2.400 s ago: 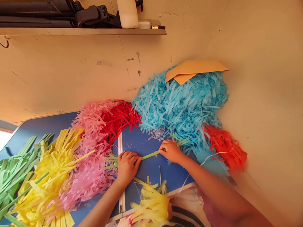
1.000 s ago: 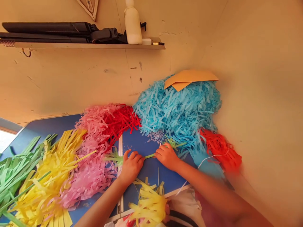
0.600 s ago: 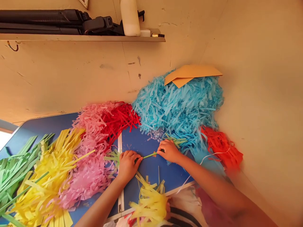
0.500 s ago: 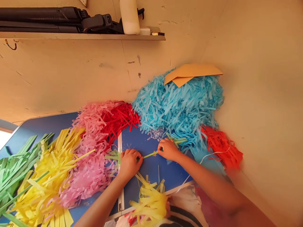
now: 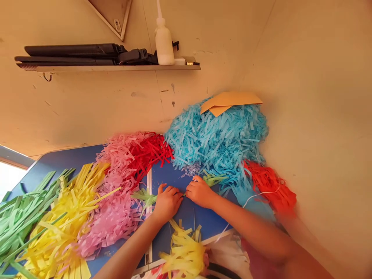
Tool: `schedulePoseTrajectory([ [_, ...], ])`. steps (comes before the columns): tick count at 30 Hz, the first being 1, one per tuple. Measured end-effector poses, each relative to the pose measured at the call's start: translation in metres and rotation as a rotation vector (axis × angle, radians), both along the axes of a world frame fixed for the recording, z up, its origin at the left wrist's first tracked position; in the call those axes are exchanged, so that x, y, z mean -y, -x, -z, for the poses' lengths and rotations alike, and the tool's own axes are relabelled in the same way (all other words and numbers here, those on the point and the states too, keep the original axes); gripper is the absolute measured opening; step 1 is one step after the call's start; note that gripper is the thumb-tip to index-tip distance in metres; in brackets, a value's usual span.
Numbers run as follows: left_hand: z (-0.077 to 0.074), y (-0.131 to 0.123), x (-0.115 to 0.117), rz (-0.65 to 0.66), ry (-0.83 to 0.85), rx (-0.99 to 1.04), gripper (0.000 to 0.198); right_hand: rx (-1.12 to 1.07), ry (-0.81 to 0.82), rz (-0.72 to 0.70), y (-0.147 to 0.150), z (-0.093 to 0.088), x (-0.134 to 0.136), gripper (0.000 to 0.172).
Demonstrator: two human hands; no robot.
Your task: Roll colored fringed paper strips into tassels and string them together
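Note:
My left hand (image 5: 167, 201) and my right hand (image 5: 200, 191) almost meet above the blue table (image 5: 162, 174), both closed on one light green paper strip. Its fringed end (image 5: 145, 197) sticks out to the left of my left hand. More green fringe (image 5: 214, 178) shows beyond my right hand. Between the hands only a tiny bit of the strip is visible; the fingers cover the rest. A yellow fringed bunch (image 5: 186, 250) hangs at the table's front edge, nearest to my body.
Pink (image 5: 110, 217), red (image 5: 151, 153), yellow (image 5: 62, 224) and green (image 5: 26, 217) paper fringe lies to the left. A blue pile (image 5: 221, 135) stands behind, with orange paper (image 5: 232, 101) on top. Right is a red bunch (image 5: 270, 184); above, a wall shelf (image 5: 116, 68) with a bottle (image 5: 164, 44).
My hands have come together, hiding most of the strip that was stretched between them. The view has tilted upward, showing more of the shelf and bottle.

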State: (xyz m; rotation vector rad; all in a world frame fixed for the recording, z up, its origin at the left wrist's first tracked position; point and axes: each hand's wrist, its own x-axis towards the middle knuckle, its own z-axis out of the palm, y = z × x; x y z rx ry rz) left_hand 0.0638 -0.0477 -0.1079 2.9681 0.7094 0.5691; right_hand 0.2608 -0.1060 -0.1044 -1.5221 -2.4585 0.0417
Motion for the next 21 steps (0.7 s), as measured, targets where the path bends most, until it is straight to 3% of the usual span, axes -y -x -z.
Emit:
schedulePoseTrajectory([
  [5,-0.003,-0.004,0.002,0.001,-0.130,0.134,0.020,0.015,-0.129,-0.018,0.006,-0.004,-0.004,0.031],
  [7,-0.013,0.000,0.003,-0.010,-0.178,0.187,0.019,0.001,-0.173,0.005,0.014,-0.017,0.002,0.030],
  [9,-0.033,0.008,0.007,-0.023,-0.207,0.246,0.016,-0.095,-0.185,0.071,0.024,-0.039,0.013,0.026],
  [12,-0.074,0.022,0.015,0.023,-0.240,0.358,0.013,-0.566,0.043,0.204,0.034,-0.079,0.027,0.029],
  [15,-0.108,0.031,0.023,0.107,-0.262,0.443,0.017,-1.097,0.509,0.092,0.035,-0.107,0.028,0.035],
  [18,-0.116,0.034,0.032,0.094,-0.212,0.523,0.019,-1.455,0.728,0.063,0.039,-0.113,0.025,0.033],
  [21,-0.108,0.034,0.045,-0.018,-0.103,0.615,0.014,-1.645,0.668,0.147,0.053,-0.104,0.028,0.031],
])
